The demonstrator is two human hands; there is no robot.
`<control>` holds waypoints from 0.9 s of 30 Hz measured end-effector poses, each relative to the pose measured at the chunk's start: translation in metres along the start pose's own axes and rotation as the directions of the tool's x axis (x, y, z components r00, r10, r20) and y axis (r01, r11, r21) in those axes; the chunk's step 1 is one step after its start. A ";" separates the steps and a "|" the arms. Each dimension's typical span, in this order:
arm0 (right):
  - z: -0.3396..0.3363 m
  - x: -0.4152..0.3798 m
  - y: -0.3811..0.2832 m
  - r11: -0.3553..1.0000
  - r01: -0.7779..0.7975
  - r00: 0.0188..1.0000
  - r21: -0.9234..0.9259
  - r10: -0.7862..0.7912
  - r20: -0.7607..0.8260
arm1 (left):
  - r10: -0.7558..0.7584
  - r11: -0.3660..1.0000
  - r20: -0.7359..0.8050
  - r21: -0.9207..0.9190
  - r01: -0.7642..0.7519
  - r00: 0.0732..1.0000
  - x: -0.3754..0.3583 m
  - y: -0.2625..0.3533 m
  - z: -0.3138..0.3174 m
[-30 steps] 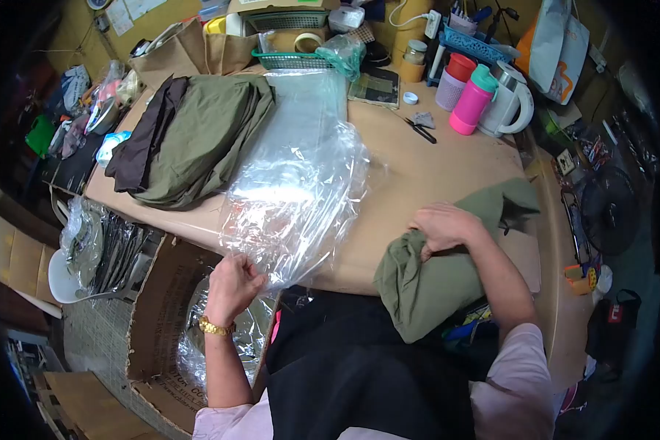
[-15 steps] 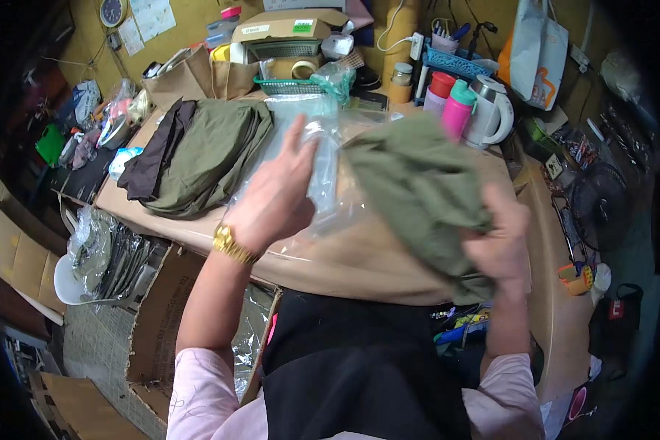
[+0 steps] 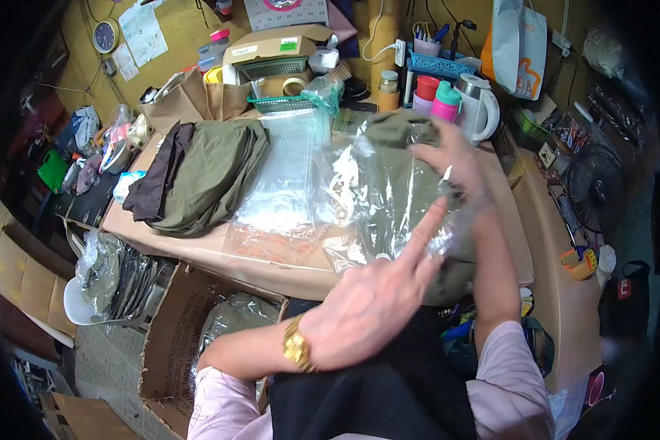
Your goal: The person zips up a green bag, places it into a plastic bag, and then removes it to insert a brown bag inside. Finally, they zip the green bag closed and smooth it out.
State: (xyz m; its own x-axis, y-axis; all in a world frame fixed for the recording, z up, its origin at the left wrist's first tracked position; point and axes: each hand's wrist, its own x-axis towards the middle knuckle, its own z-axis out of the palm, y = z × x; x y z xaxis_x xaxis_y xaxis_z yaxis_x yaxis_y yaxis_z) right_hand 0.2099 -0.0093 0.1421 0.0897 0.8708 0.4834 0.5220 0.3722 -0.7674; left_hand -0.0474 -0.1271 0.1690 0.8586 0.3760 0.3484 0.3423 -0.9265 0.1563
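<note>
Cloth (image 3: 394, 172), olive-green, under clear plastic film (image 3: 347, 183); my left hand (image 3: 367, 309), index extended, and right hand (image 3: 456, 165): grips I cannot tell.

A plain olive-green cloth (image 3: 392, 198) shows through a clear, white-glinting plastic bag (image 3: 345, 180) over the plain tan bench (image 3: 510, 224). On the bench's left, a soft olive-green fabric pile (image 3: 216, 172) adjoins dark brown fabric (image 3: 165, 172). At the bench's back right, a pink bottle (image 3: 444, 111) has a teal lid (image 3: 447, 92); the rounded kettle (image 3: 473, 106) is silver and white.
</note>
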 end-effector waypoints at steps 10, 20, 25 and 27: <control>0.018 -0.049 0.018 0.653 0.191 0.981 -0.733 -0.094 0.171 | -0.197 0.932 -0.075 -0.323 0.163 0.977 0.020 -0.046 0.075; 0.137 -0.089 0.142 0.659 0.229 0.962 -0.716 -0.042 0.269 | -0.230 0.967 0.137 -0.077 0.242 0.963 -0.022 -0.037 0.070; 0.136 -0.063 0.108 0.367 0.322 0.896 -0.873 0.179 0.406 | 0.031 0.994 0.570 -0.105 0.035 0.821 -0.045 -0.024 0.032; 0.140 -0.058 0.142 0.348 0.228 0.942 -0.909 0.159 0.297 | 0.129 0.982 0.643 -0.189 -0.007 0.755 -0.034 -0.022 -0.003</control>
State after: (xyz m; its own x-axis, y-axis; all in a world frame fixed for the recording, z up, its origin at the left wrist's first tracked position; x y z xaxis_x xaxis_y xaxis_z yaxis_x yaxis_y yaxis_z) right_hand 0.1596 0.0378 -0.0541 -0.0844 0.9745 0.2079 0.9734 0.0361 0.2262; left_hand -0.0854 -0.1199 0.1567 0.9377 0.1550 -0.3110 0.2583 -0.9096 0.3253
